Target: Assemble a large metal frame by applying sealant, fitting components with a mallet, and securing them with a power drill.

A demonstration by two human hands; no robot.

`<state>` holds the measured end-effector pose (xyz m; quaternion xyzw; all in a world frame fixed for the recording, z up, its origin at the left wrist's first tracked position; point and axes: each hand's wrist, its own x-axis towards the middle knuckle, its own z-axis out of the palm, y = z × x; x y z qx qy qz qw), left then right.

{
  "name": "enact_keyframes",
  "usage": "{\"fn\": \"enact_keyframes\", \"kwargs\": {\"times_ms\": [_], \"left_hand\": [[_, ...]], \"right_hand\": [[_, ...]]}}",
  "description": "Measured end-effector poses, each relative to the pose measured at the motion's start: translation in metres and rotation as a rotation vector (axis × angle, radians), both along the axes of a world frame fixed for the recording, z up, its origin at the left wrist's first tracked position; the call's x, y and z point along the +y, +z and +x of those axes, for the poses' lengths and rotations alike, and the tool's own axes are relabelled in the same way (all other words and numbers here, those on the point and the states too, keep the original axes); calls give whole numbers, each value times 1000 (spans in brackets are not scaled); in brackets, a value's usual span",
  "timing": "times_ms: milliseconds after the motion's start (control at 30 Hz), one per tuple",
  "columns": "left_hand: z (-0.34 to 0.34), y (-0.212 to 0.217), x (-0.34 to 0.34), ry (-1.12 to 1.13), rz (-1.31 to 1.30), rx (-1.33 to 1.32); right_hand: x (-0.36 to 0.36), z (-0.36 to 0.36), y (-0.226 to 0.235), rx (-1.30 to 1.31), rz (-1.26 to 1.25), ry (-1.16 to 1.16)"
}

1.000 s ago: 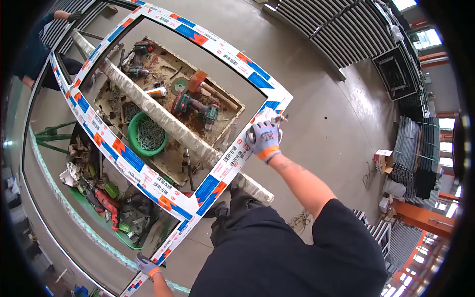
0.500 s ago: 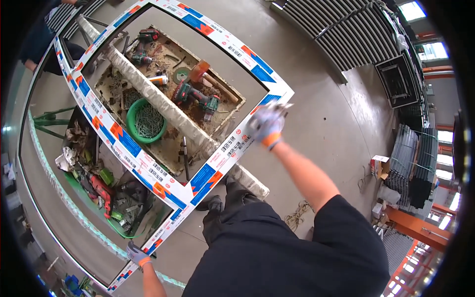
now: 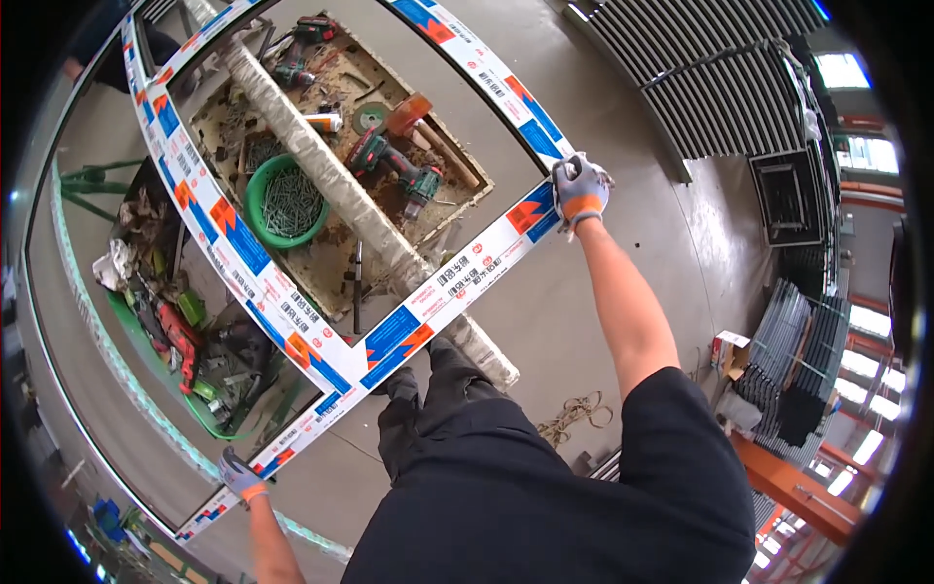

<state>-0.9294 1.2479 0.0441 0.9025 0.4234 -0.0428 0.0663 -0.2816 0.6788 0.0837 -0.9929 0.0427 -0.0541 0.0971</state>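
A large window frame [image 3: 457, 284], covered in white, blue and orange printed protective film, lies across supports in front of me. Near its right corner my gloved right hand [image 3: 584, 190] is closed on a crumpled grey-white rag [image 3: 605, 178], pressed against the frame's edge. Farther down the near side, my gloved left hand [image 3: 239, 472] grips the same frame, thumb and fingers partly hidden. A padded support bar [image 3: 321, 170] runs beneath the frame.
Under the frame stands a tray [image 3: 457, 226] with cordless drills [image 3: 394, 170], a hammer [image 3: 409, 115] and a green bowl of screws [image 3: 290, 202]. A green bin of tools [image 3: 185, 341] sits left. Stacked metal profiles [image 3: 700, 78] stand at right; cord [image 3: 579, 417] lies on the floor.
My right hand has come down onto the frame's right corner with the rag, after being blurred above it. My left hand stays on the frame's near edge. The view has shifted slightly.
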Motion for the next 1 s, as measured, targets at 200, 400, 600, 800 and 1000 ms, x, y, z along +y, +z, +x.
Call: {"fn": "enact_keyframes", "kwargs": {"times_ms": [200, 400, 600, 800, 1000], "left_hand": [[-7, 8, 9, -26, 1, -4], [-16, 3, -1, 6, 9, 35], [-19, 1, -6, -37, 83, -15], [1, -6, -11, -65, 144, -137], [-23, -26, -10, -78, 242, -175]], "right_hand": [[42, -114, -5, -122, -44, 524], [9, -44, -14, 8, 108, 283], [-15, 6, -12, 56, -98, 92], [31, -64, -16, 29, -240, 123], [171, -257, -8, 278, -35, 772]]}}
